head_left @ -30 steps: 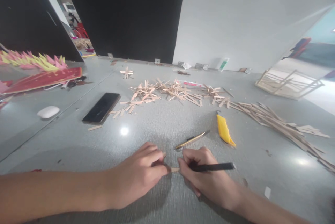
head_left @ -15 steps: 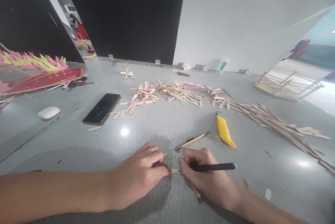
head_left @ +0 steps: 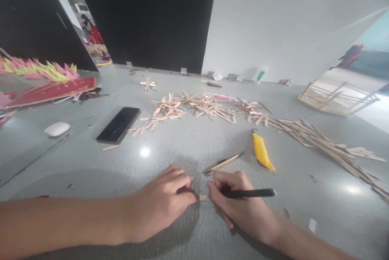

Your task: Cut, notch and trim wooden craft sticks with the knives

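My left hand (head_left: pixel 164 205) is closed, its fingertips pressing a small wooden stick (head_left: pixel 203 197) flat on the grey floor. My right hand (head_left: pixel 240 207) grips a black pen-like tool (head_left: pixel 249 193), with its tip end hidden by the fingers at the stick. Only a short piece of the stick shows between the two hands. A brass-coloured blade or pen (head_left: pixel 223 163) lies just beyond my right hand, and a yellow utility knife (head_left: pixel 261 152) lies to its right.
A scattered pile of wooden sticks (head_left: pixel 200 108) lies ahead, with longer sticks (head_left: pixel 325 144) spread to the right. A black phone (head_left: pixel 119 124) and a white mouse-like object (head_left: pixel 56 129) lie at left. A stick frame (head_left: pixel 336 97) stands far right. Coloured paper craft (head_left: pixel 42 83) lies far left.
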Demonstrator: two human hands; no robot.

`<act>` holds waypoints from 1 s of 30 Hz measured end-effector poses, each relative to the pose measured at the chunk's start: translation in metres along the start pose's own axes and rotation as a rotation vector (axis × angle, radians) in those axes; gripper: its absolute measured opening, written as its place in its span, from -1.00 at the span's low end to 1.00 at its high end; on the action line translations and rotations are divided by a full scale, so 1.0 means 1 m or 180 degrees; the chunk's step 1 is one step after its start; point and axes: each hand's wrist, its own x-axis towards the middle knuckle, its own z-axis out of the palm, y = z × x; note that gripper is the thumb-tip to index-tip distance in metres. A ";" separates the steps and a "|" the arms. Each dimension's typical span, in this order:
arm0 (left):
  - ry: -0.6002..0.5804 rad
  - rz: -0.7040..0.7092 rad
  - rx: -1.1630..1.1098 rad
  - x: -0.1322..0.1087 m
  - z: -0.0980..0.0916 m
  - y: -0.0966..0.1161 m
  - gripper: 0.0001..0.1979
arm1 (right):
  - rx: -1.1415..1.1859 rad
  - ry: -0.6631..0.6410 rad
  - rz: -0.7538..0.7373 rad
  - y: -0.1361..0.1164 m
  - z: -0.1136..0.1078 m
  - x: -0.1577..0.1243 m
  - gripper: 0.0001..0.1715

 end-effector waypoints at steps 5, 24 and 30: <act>0.0035 -0.0021 0.0091 0.003 -0.002 0.001 -0.76 | -0.0107 -0.0002 -0.0100 -0.001 -0.001 -0.001 -0.48; 0.0076 0.0042 0.0113 0.003 0.000 0.000 -0.76 | -0.0172 -0.0022 -0.0163 -0.003 -0.002 0.000 -0.49; 0.0023 0.0081 0.0169 0.003 0.002 0.000 -0.76 | -0.0170 0.0010 -0.0242 -0.004 0.000 -0.002 -0.52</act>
